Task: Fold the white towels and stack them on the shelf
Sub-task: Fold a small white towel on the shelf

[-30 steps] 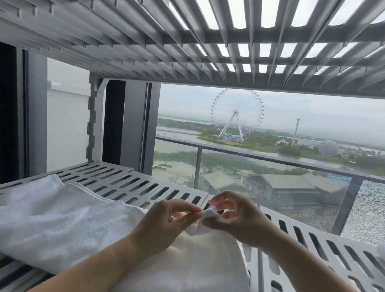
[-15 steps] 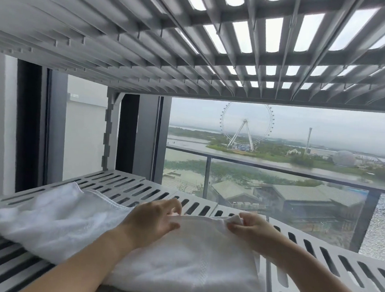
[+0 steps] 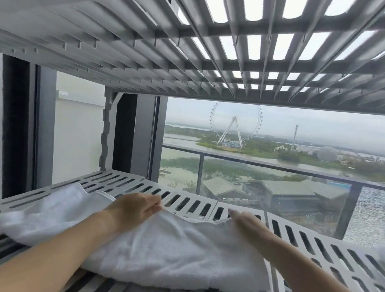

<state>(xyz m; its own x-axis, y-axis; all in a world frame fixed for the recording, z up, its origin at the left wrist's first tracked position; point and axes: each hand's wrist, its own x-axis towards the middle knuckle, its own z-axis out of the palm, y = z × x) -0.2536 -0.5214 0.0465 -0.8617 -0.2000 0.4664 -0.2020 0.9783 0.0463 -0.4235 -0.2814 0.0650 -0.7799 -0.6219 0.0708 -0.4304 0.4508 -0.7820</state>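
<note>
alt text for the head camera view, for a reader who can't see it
A person's left hand and right hand lie on a white towel on a slatted grey shelf, the left holding its far edge, the right flat. Behind, a window shows a Ferris wheel across water.

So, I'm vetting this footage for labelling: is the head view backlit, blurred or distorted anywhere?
Head view: daylight through the window backlights the scene, yet the white towel is readable; the wide lens bows the upper shelf; the right hand looks slightly motion-blurred, the left hand sharper.
</note>
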